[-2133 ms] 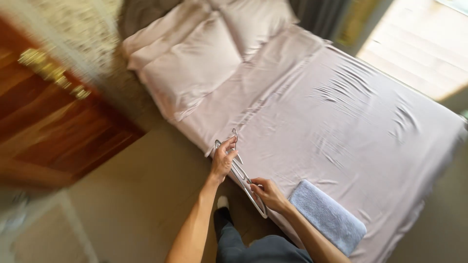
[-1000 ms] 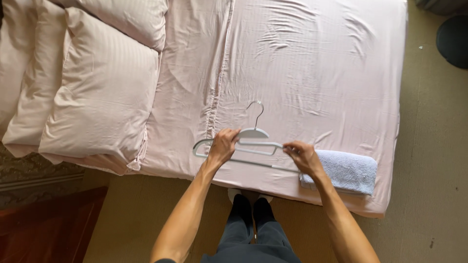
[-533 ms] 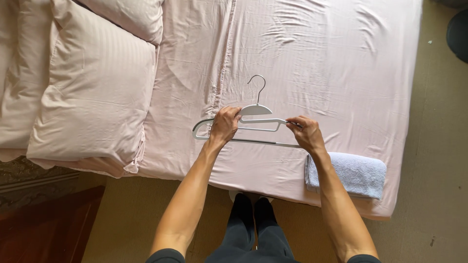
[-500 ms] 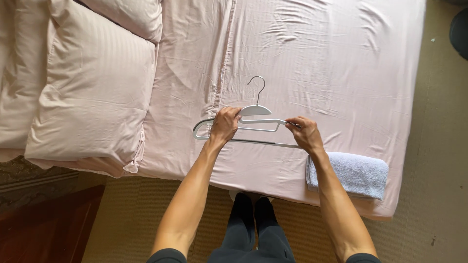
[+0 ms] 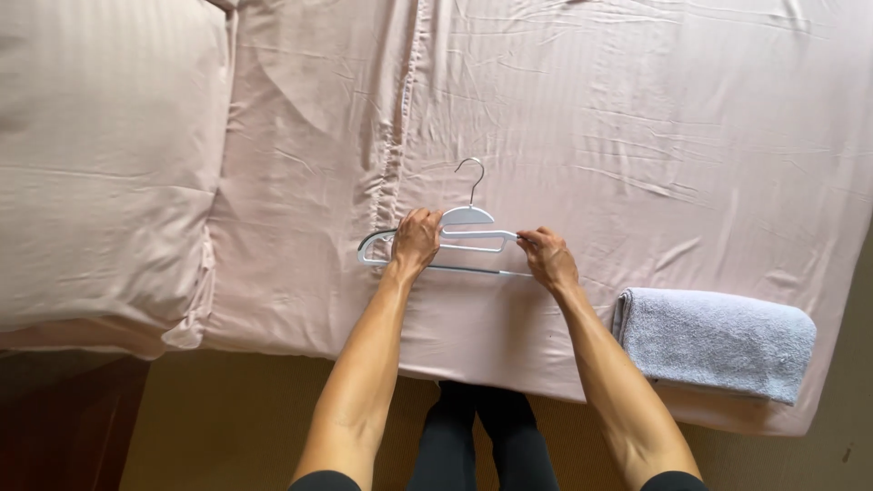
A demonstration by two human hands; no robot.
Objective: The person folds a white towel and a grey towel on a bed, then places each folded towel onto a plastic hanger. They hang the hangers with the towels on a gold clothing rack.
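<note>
A light grey clothes hanger [image 5: 468, 218] with a metal hook lies flat on the pale pink bed sheet [image 5: 591, 118], hook pointing away from me. My left hand [image 5: 416, 240] grips its left shoulder. My right hand [image 5: 548, 256] pinches its right end. Both forearms reach over the bed's near edge.
A folded grey-blue towel [image 5: 718, 341] rests on the near right corner of the bed. A large pink pillow [image 5: 100, 164] fills the left side. Tan floor [image 5: 227, 427] runs below the bed edge, and my dark-trousered legs [image 5: 477, 445] stand against it.
The view has swung from an angled look at the bed to straight above it and come closer. The hanger has gone from held above the edge to lying on the sheet under both hands.
</note>
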